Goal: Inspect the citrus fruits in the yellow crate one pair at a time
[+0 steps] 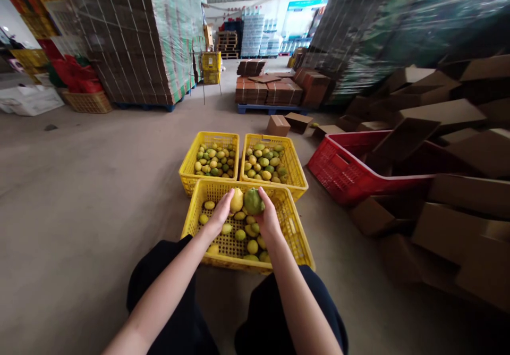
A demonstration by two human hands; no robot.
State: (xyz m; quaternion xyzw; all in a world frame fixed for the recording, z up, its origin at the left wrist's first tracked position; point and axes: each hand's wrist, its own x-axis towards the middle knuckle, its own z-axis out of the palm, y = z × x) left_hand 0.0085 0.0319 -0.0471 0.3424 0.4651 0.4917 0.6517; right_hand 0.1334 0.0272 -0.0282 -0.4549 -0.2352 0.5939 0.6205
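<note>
My left hand is closed on a yellow lemon. Beside it, my right hand grips a larger, bumpy green lemon. Both fruits are held up side by side above the far part of the near yellow crate. Loose yellow and green lemons lie in that crate, mostly toward its right side, with bare grid floor showing at the left. Behind it stand two more yellow crates, the left one and the right one, each holding many lemons. My fingers are partly hidden behind the fruits.
To the right, a red crate holds cardboard, with a heap of open cardboard boxes around it. Small boxes lie ahead, before a blue pallet of flattened cartons. Tall wrapped stacks rise on both sides.
</note>
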